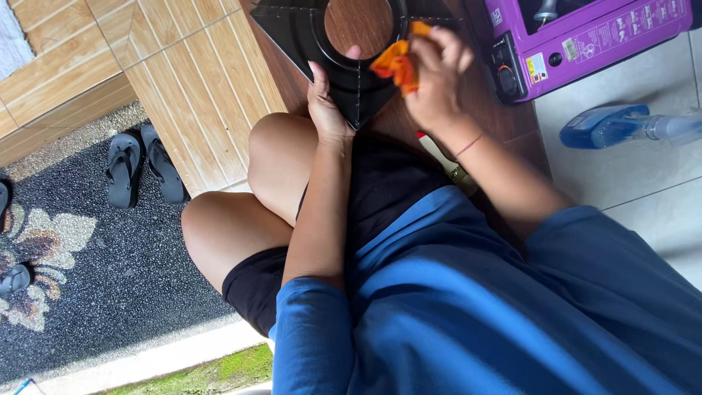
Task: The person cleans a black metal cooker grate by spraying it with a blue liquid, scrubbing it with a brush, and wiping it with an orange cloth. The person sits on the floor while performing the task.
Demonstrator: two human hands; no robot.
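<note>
From the head camera, the left hand (327, 102) is closed on the near edge of a black metal plate (314, 33), thumb on top and the other fingers hidden beneath, holding it above a dark wooden bench (468, 88). The plate is flat and angular, with pressed ridge lines and a round hole through which the brown wood shows. The right hand (437, 77) is bunched around a crumpled orange cloth (396, 62), pinching it against the plate's right side near the hole. A purple portable gas stove (585, 36) sits just beyond on the bench. A blue spray bottle (621, 124) lies on the pale tiled floor, and dark flip-flops (142, 164) rest on a pebbled mat.
</note>
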